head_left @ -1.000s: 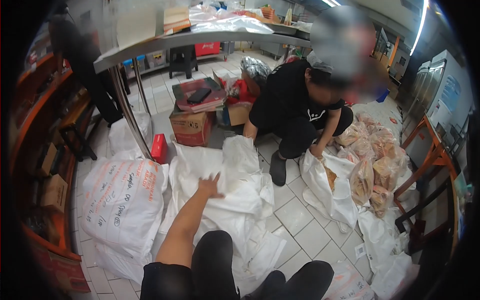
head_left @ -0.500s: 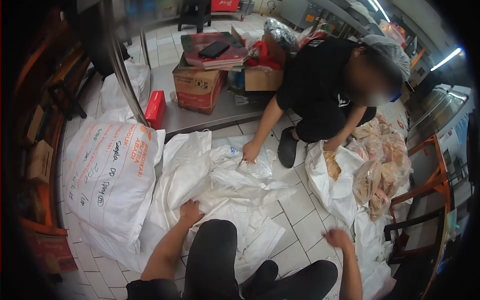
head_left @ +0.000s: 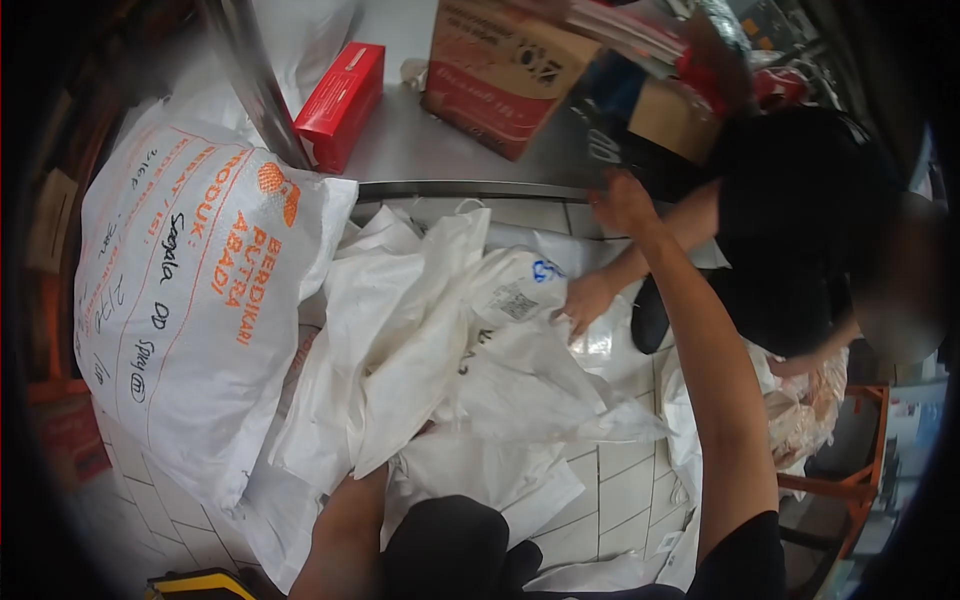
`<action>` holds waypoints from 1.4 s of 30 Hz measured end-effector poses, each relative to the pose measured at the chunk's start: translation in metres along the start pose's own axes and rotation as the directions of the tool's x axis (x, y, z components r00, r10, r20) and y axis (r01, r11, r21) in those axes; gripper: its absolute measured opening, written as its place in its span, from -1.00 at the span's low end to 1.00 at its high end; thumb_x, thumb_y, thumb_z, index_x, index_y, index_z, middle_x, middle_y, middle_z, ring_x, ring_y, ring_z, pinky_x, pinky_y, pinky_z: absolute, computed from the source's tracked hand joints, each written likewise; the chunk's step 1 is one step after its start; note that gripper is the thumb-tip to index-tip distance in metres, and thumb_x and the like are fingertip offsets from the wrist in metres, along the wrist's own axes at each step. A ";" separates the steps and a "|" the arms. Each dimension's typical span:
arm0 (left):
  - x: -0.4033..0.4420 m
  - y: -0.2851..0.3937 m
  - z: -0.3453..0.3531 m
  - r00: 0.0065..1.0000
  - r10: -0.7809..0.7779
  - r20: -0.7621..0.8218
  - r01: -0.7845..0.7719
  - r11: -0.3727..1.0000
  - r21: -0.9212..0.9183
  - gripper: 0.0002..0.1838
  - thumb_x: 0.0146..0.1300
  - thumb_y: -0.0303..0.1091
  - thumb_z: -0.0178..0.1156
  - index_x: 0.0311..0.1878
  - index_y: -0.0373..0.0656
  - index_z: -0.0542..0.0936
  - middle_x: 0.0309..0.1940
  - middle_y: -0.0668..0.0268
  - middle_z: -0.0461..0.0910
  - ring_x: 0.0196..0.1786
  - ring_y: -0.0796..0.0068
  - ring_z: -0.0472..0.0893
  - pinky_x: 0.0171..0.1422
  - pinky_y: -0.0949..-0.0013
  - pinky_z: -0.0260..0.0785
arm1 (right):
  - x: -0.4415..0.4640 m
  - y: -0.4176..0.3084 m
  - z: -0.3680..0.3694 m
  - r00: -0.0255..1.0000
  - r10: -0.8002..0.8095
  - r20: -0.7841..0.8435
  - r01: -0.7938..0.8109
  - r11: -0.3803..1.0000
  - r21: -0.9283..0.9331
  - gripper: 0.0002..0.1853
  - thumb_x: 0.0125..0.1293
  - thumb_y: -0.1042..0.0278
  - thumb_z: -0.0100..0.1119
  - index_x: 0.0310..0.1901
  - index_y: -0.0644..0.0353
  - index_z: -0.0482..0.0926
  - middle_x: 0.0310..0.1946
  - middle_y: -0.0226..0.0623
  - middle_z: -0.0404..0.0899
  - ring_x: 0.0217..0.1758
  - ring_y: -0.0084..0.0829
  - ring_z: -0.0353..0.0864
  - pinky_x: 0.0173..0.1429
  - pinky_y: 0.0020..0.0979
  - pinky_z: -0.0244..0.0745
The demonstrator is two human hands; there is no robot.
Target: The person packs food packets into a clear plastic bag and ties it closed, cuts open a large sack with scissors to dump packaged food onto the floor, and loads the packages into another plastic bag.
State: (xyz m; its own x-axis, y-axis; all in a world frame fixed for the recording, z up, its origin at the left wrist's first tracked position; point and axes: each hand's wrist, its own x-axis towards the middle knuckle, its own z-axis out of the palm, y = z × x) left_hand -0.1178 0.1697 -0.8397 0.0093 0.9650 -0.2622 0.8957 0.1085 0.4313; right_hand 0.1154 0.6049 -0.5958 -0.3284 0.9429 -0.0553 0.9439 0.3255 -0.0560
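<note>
Loose white sacks (head_left: 410, 330) lie in a heap on the tiled floor in front of me. My left forearm (head_left: 350, 515) reaches under a fold of them, which hides the hand and its fingers. My right hand (head_left: 625, 207) is raised beyond the heap, beside the co-worker's forearm, its fingers apart and nothing visible in them. A co-worker's hand (head_left: 588, 300) touches the heap's right side, near a printed square code and blue marking. To the left bulges a full white sack (head_left: 200, 300) with orange print and black handwriting.
A low metal shelf (head_left: 400, 150) holds a red box (head_left: 342, 105) and a cardboard carton (head_left: 500, 75). The co-worker (head_left: 800, 230) crouches at right, near bagged food (head_left: 815, 400). An orange-framed stand (head_left: 865, 450) is at far right.
The view has tilted down and closer to the sacks. My left hand has gone under the sack cloth. My right hand has moved forward and up, beyond the heap.
</note>
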 end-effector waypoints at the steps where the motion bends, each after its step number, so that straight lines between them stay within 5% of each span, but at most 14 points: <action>1: -0.004 -0.002 -0.001 1.000 -0.008 0.005 0.008 1.000 -0.005 -0.34 0.08 0.05 0.26 0.12 -0.24 0.42 0.15 -0.03 0.45 0.25 -0.06 0.39 0.28 0.07 0.27 | 0.020 0.015 0.028 0.998 0.061 0.000 -0.061 0.996 -0.068 -0.43 0.17 0.16 0.16 0.20 0.25 0.39 0.15 0.10 0.42 0.18 0.06 0.46 0.26 -0.14 0.41; 5: -0.013 -0.004 -0.010 0.999 -0.026 0.018 0.027 0.999 -0.025 -0.34 0.08 0.04 0.26 0.13 -0.25 0.42 0.15 -0.04 0.45 0.24 -0.06 0.40 0.28 0.07 0.28 | 0.046 0.025 0.061 0.982 0.189 0.026 -0.184 0.972 -0.145 -0.11 0.16 0.22 0.17 0.48 0.13 -0.07 0.46 -0.11 0.03 0.43 0.06 0.17 0.40 -0.08 0.27; 9: -0.020 -0.010 -0.015 0.999 -0.043 0.028 0.043 0.999 -0.025 -0.34 0.08 0.03 0.25 0.13 -0.26 0.42 0.15 -0.05 0.45 0.24 -0.07 0.41 0.28 0.07 0.28 | 0.039 -0.002 0.045 0.943 0.276 0.186 -0.211 0.928 -0.306 -0.15 0.13 0.26 0.19 0.44 0.13 0.00 0.48 -0.18 -0.05 0.45 0.04 0.11 0.36 -0.07 0.33; 12: -0.021 -0.010 -0.021 0.999 -0.043 0.031 0.044 0.999 -0.017 -0.34 0.08 0.02 0.25 0.13 -0.26 0.42 0.14 -0.06 0.45 0.23 -0.07 0.41 0.27 0.07 0.28 | 0.042 0.005 0.047 0.983 0.180 0.040 -0.168 0.963 -0.210 -0.37 0.10 0.36 0.21 0.25 0.15 0.27 0.28 -0.09 0.28 0.33 0.02 0.31 0.24 -0.09 0.45; 14: -0.022 -0.008 -0.024 0.999 -0.041 0.029 0.041 0.999 -0.012 -0.34 0.09 0.02 0.25 0.14 -0.27 0.42 0.14 -0.06 0.46 0.23 -0.08 0.42 0.27 0.06 0.28 | 0.030 -0.002 0.045 0.999 -0.038 0.019 0.041 0.976 -0.216 -0.64 0.11 0.46 0.16 -0.02 0.18 0.39 -0.07 -0.05 0.53 0.08 -0.01 0.52 0.05 -0.11 0.54; 20: -0.016 -0.005 -0.020 0.999 -0.028 0.015 0.028 0.999 0.017 -0.34 0.09 0.00 0.24 0.14 -0.28 0.41 0.14 -0.08 0.46 0.22 -0.08 0.43 0.27 0.06 0.28 | -0.050 -0.086 -0.024 0.946 -0.244 -0.211 0.239 0.970 -0.050 -0.76 0.14 0.45 0.11 -0.12 0.17 0.44 -0.33 -0.03 0.60 -0.25 -0.02 0.61 -0.12 -0.07 0.51; 24: -0.002 -0.017 -0.011 1.000 -0.022 -0.011 0.023 0.997 0.077 -0.34 0.09 -0.01 0.24 0.15 -0.29 0.41 0.13 -0.09 0.46 0.21 -0.09 0.44 0.26 0.06 0.29 | -0.140 -0.086 -0.100 0.986 -0.135 -0.100 0.128 0.989 -0.076 -0.75 0.13 0.37 0.20 -0.12 0.12 0.54 -0.40 -0.12 0.61 -0.25 -0.06 0.58 -0.14 -0.09 0.49; 26: 0.006 -0.023 -0.008 1.000 -0.017 -0.018 0.018 0.994 0.108 -0.34 0.09 -0.01 0.24 0.15 -0.29 0.41 0.13 -0.10 0.47 0.21 -0.09 0.44 0.26 0.06 0.29 | -0.209 -0.067 -0.133 0.952 -0.302 -0.053 0.307 0.939 0.153 -0.77 0.17 0.31 0.22 -0.12 0.10 0.57 -0.38 -0.20 0.62 -0.18 -0.11 0.55 -0.10 -0.14 0.47; 30: 0.023 -0.031 0.001 1.000 0.014 -0.008 -0.012 0.989 0.150 -0.35 0.10 -0.02 0.23 0.15 -0.30 0.41 0.13 -0.11 0.47 0.20 -0.10 0.45 0.26 0.06 0.29 | -0.384 -0.021 -0.180 0.998 0.051 0.032 -0.055 0.986 0.157 -0.81 0.23 0.29 0.19 -0.14 0.10 0.58 -0.30 -0.23 0.61 -0.15 -0.17 0.51 -0.05 -0.18 0.44; 34: 0.045 -0.048 0.003 0.999 0.014 0.032 -0.019 0.985 0.172 -0.35 0.10 -0.03 0.23 0.16 -0.30 0.41 0.13 -0.12 0.47 0.20 -0.10 0.45 0.25 0.06 0.29 | -0.598 0.025 -0.159 0.838 0.532 0.118 -0.509 0.686 0.520 -0.78 0.38 0.26 0.09 -0.05 0.15 0.57 -0.16 -0.23 0.58 -0.03 -0.28 0.49 0.06 -0.32 0.40; 36: 0.065 -0.061 0.005 0.998 0.003 0.067 -0.014 0.986 0.167 -0.35 0.10 -0.03 0.23 0.16 -0.31 0.41 0.13 -0.13 0.47 0.19 -0.11 0.46 0.25 0.06 0.29 | -0.709 0.024 -0.136 0.610 0.694 0.383 -0.675 0.202 0.709 -0.71 0.44 0.20 0.01 0.02 0.19 0.55 -0.04 -0.28 0.58 0.14 -0.36 0.45 0.17 -0.37 0.35; 37: 0.076 -0.066 0.004 0.997 0.008 0.076 -0.020 0.986 0.168 -0.35 0.10 -0.04 0.23 0.16 -0.31 0.41 0.12 -0.13 0.47 0.19 -0.11 0.46 0.25 0.06 0.29 | -0.761 0.012 -0.126 0.572 0.733 0.370 -0.679 0.169 0.715 -0.71 0.44 0.20 0.01 0.02 0.19 0.55 -0.04 -0.28 0.58 0.14 -0.36 0.45 0.17 -0.37 0.35; 41: 0.097 -0.055 -0.020 0.987 0.154 0.049 -0.160 0.977 0.144 -0.48 0.17 -0.13 0.15 0.03 -0.40 0.46 0.03 -0.22 0.52 0.08 -0.13 0.54 0.13 0.07 0.35 | -0.889 -0.074 -0.075 0.227 0.886 0.405 -0.161 -0.376 0.913 -0.53 0.46 0.03 -0.11 0.01 0.32 0.57 0.06 -0.15 0.55 0.26 -0.30 0.39 0.28 -0.16 0.28; 42: 0.094 -0.034 -0.047 0.947 0.174 0.269 -0.226 0.958 0.176 -0.56 0.23 -0.16 0.11 -0.06 -0.43 0.50 -0.06 -0.20 0.56 -0.03 -0.07 0.58 0.01 0.10 0.40 | -0.911 -0.092 -0.056 0.126 0.897 0.424 -0.063 -0.419 0.906 -0.51 0.45 0.02 -0.12 0.00 0.35 0.57 0.05 -0.12 0.55 0.26 -0.29 0.39 0.28 -0.13 0.28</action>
State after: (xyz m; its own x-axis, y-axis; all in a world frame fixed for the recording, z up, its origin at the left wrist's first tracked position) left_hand -0.1683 0.2678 -0.8386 0.2845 0.8689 -0.4051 0.9343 -0.1566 0.3203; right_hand 0.3297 -0.2799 -0.4845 0.7904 0.3810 -0.4797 -0.4064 -0.2599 -0.8760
